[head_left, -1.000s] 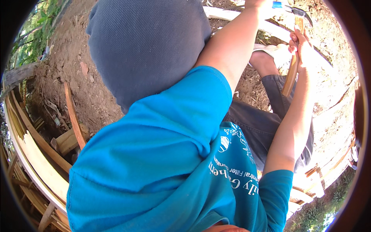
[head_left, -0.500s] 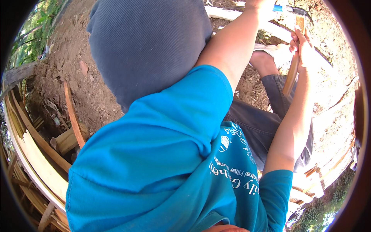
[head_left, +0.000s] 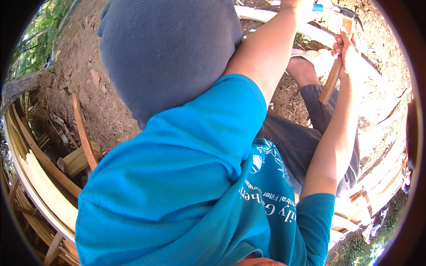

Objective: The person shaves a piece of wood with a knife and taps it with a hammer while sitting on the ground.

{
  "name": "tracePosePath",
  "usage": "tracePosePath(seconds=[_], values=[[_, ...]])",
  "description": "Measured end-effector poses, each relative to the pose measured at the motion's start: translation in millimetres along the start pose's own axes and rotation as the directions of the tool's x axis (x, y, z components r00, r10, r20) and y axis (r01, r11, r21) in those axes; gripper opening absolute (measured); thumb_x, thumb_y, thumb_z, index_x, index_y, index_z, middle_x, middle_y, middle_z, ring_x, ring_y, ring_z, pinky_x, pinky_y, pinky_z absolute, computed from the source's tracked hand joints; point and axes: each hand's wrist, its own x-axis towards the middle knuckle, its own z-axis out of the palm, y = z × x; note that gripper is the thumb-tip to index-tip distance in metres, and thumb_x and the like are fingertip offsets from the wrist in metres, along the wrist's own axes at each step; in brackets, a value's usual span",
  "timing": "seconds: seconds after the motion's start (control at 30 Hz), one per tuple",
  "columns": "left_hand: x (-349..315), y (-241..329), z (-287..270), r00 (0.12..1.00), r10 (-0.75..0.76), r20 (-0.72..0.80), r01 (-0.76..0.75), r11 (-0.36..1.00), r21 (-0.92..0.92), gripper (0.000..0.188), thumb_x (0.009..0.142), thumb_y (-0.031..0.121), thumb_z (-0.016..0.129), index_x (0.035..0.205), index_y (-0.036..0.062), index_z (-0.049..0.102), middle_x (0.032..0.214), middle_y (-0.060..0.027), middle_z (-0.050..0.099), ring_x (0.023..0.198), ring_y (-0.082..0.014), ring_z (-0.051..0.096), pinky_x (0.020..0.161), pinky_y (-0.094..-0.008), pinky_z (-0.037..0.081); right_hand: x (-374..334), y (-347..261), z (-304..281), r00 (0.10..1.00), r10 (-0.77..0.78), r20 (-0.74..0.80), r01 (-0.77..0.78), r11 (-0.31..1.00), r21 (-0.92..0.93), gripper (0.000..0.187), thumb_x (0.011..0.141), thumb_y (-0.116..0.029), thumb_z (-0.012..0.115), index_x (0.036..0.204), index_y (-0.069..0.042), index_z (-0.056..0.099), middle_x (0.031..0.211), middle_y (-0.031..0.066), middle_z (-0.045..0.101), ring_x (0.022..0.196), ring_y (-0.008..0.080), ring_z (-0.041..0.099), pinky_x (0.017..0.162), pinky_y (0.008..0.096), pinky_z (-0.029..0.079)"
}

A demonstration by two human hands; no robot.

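Note:
My right hand (head_left: 349, 57) is wrapped round the wooden handle of a claw hammer (head_left: 331, 84). Its dark head lies at the top of the view, beside the end of a blue-handled tool (head_left: 318, 8); whether they touch, I cannot tell. My left hand (head_left: 293, 4) reaches to the top edge and seems closed on that tool. Glare and the picture's edge hide most of its fingers, and the tool's working end is not visible. Below lies a pale length of wood (head_left: 317, 34), with my sandalled foot (head_left: 310, 60) near it.
My raised knee (head_left: 171, 53) in grey cloth fills the upper middle. Bare soil (head_left: 95, 57) spreads at left, with a thin wooden strip (head_left: 81, 124) standing up. Long split boards (head_left: 44, 186) lie at lower left. Wood scraps (head_left: 350, 217) lie at lower right.
The hammer has tilted in my right hand: its head has shifted slightly right and its handle end slightly left and up. The left arm has barely moved.

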Motion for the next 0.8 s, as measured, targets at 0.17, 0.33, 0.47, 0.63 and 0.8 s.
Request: tracePosePath(seconds=[0.17, 0.33, 0.47, 0.63, 0.8], values=[[9.4, -8.6, -0.7, 0.998, -0.056, 0.018, 0.055, 0.995, 0.087, 0.026, 0.092, 0.025, 0.056, 0.098, 0.0079, 0.075, 0.1, -0.0204, 0.073, 0.093, -0.0312, 0.067, 0.083, -0.0469, 0.05, 2.5, 4.2, -3.4, 0.998, 0.061, 0.014, -0.062, 0.996, 0.064, 0.014, 0.104, -0.018, 0.059, 0.101, -0.011, 0.047, 0.076, -0.0005, 0.049, 0.053, 0.0074, 0.042, 0.048, 0.0256, 0.04], [-10.5, 0.5, -4.8, 0.995, 0.099, -0.006, -0.097, 0.986, 0.135, 0.028, 0.093, 0.026, 0.054, 0.097, 0.007, 0.075, 0.099, -0.0199, 0.073, 0.091, -0.033, 0.067, 0.083, -0.0467, 0.049, -1.6, 4.4, 0.3, 0.996, 0.075, -0.055, -0.07, 0.993, 0.092, 0.016, 0.104, -0.019, 0.059, 0.1, -0.011, 0.046, 0.075, -0.0015, 0.048, 0.053, 0.0062, 0.042, 0.048, 0.0245, 0.039], [-7.5, 9.7, -11.8, 0.994, -0.086, 0.07, 0.084, 0.996, 0.029, 0.026, 0.092, 0.023, 0.054, 0.095, 0.0074, 0.075, 0.097, -0.0199, 0.072, 0.087, -0.0335, 0.066, 0.079, -0.0476, 0.048, 0.7, 4.6, -0.3, 0.995, 0.088, -0.036, -0.086, 0.995, 0.053, 0.017, 0.105, -0.02, 0.059, 0.098, -0.012, 0.045, 0.074, -0.0023, 0.048, 0.052, 0.0061, 0.041, 0.047, 0.0242, 0.037], [9.9, -13.2, 1.5, 0.999, -0.038, 0.024, 0.04, 0.994, -0.102, 0.023, 0.09, 0.022, 0.057, 0.093, 0.0068, 0.074, 0.093, -0.0201, 0.072, 0.076, -0.0345, 0.064, 0.07, -0.0473, 0.049, -0.1, 5.8, -1.9, 0.985, 0.151, 0.083, -0.151, 0.988, -0.004, 0.017, 0.105, -0.021, 0.059, 0.097, -0.013, 0.046, 0.074, -0.0023, 0.049, 0.052, 0.0068, 0.041, 0.047, 0.0242, 0.037], [11.4, -13.4, 9.7, 0.991, -0.127, 0.032, 0.131, 0.963, -0.234, 0.019, 0.089, 0.02, 0.058, 0.091, 0.0079, 0.073, 0.096, -0.0206, 0.073, 0.079, -0.0368, 0.067, 0.069, -0.046, 0.051, -0.6, 6.9, 4.3, 0.99, 0.05, -0.135, -0.036, 0.994, 0.105, 0.016, 0.104, -0.019, 0.06, 0.099, -0.012, 0.048, 0.073, -0.0022, 0.049, 0.053, 0.0066, 0.042, 0.048, 0.0247, 0.038]])
